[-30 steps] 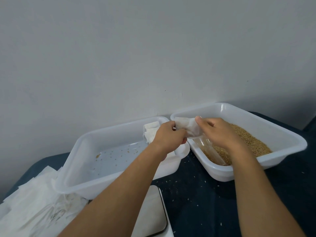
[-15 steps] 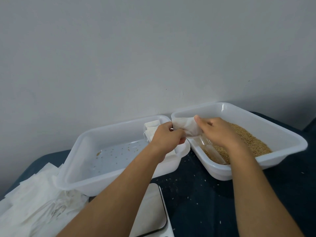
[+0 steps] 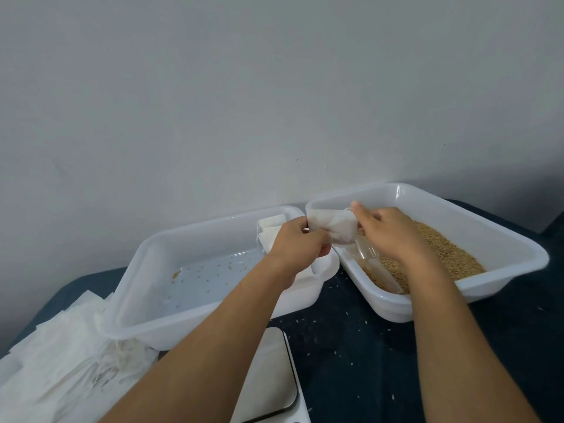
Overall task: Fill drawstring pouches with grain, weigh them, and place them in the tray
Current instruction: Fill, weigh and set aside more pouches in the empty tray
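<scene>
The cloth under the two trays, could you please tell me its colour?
Dark navy blue table cloth, dotted with spilled grains, seen in the head view.

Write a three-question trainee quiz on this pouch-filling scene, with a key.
1. True or false: the scale has a pouch on it.
2. Which tray holds the grain: A, left tray; B, right tray?
3. What do the left hand and right hand hold between them?

Key: 1 false. 2 B. 3 A white pouch, held over the near corner of the right tray, above the clear scoop.
</scene>
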Action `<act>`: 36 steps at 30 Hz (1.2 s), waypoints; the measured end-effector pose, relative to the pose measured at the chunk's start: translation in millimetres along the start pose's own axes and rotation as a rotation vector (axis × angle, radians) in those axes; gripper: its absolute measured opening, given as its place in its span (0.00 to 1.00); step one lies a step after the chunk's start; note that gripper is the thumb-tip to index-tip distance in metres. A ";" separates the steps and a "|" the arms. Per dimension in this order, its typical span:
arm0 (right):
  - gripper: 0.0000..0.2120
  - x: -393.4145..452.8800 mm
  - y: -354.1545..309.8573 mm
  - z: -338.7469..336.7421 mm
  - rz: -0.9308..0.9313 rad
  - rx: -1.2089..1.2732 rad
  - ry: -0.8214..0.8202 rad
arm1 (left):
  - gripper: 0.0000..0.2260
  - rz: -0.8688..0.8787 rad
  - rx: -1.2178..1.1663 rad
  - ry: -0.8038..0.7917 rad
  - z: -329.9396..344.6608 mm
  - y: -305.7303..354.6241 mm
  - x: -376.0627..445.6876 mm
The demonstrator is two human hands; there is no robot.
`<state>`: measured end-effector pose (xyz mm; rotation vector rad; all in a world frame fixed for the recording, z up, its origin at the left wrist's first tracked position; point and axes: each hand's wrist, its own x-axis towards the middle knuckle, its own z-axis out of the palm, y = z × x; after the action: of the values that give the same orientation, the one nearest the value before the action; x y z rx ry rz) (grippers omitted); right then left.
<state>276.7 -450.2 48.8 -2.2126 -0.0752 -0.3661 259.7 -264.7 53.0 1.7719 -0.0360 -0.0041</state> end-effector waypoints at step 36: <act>0.07 -63.7 -106.8 50.9 -0.475 0.227 -0.359 | 0.16 0.178 -0.174 0.163 -78.9 -47.1 -121.5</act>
<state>208.5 -339.5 82.4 -1.9937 -0.8062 -0.1983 141.1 -174.8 20.6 1.5847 -0.0732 0.2589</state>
